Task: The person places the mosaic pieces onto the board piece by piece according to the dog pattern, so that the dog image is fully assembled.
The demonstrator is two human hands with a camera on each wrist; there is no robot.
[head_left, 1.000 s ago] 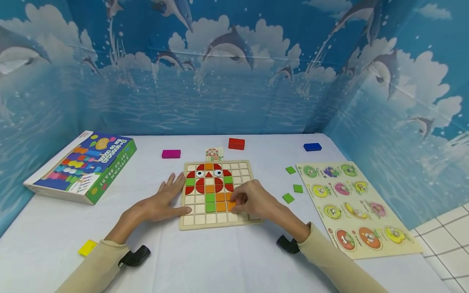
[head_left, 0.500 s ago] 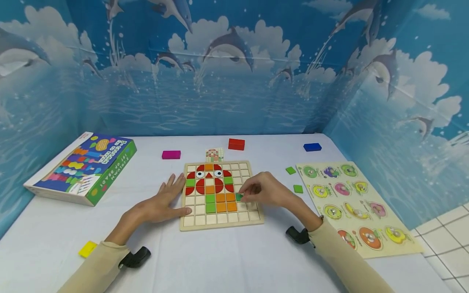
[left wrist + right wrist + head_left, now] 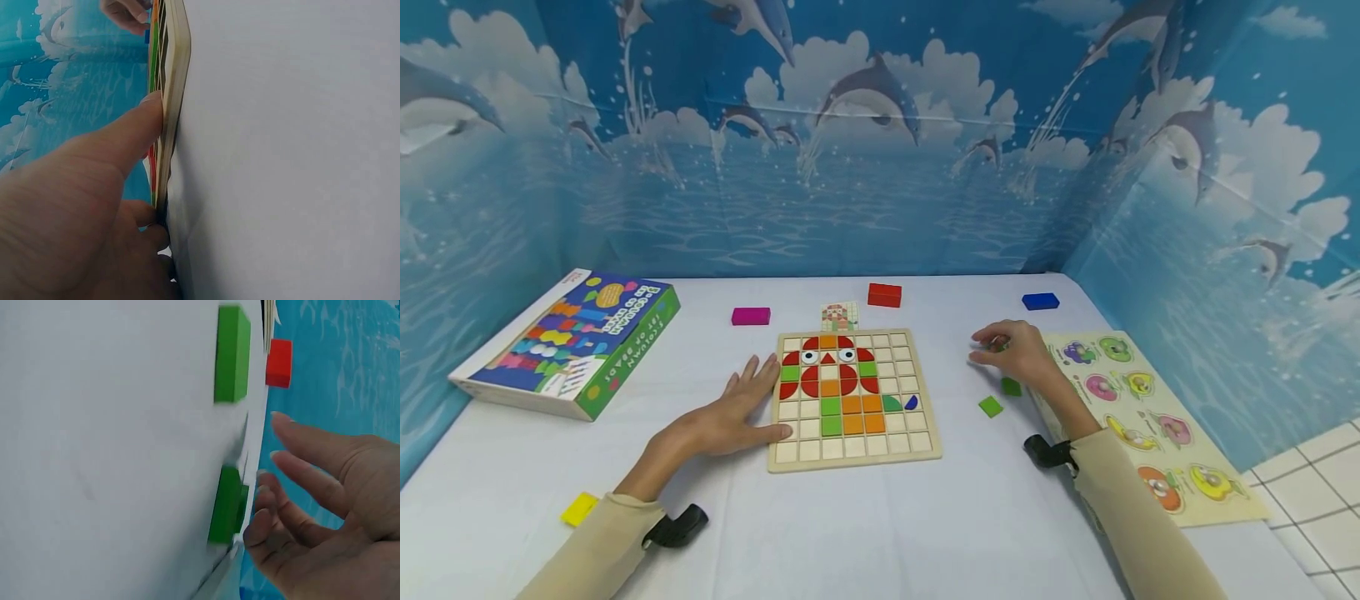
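My left hand (image 3: 730, 415) lies with spread fingers at the left edge of a wooden grid board (image 3: 790, 463), its thumb on the rim. In the left wrist view the thumb (image 3: 134, 125) touches that edge. Red, orange and green tiles form a figure on the board, with a round-edged green piece (image 3: 891, 403) and a small blue piece (image 3: 912, 402) to its right. My right hand (image 3: 1018, 354) hovers over the far green tile, fingers loosely bent. From the right wrist, nothing shows between its fingers; green tiles (image 3: 225, 506) lie on the cloth beyond them.
A pattern card (image 3: 839, 316) touches the board's far side. Red (image 3: 884, 295), magenta (image 3: 751, 316) and blue (image 3: 1040, 302) blocks lie at the back. The fruit knob puzzle (image 3: 1142, 417) is under the right forearm. Left are a bead-set box (image 3: 580, 342) and yellow piece (image 3: 579, 509).
My right hand has left the board and moved right to the loose green tiles. The green piece it held now lies on the board, and the blue piece shows. The left hand stays.
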